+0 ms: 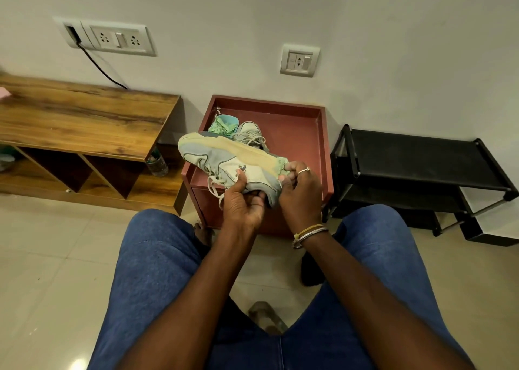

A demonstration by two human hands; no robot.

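Maroon box (295,133) behind, left hand (243,204) gripping pale sneaker (224,153), right hand (302,194) pinching heel (276,170), logo (242,169) illegible.

**Soft indoor light, strong bending at the edges**

The room was lit evenly, neither bright nor dim. The light came from overhead, as a small white glare spot (75,365) on the floor tiles (42,257) showed. The pale wall (252,10) carried no hard shadows. The floor between the legs was darker. The black rack (415,156) showed little detail in its dark parts. The wide lens bent the picture, so the socket plate (112,36) and the wooden bench (84,116) leaned toward the corners. The shoe (224,156) in the middle was sharp, while the jeans (151,271) close to the camera looked slightly soft.
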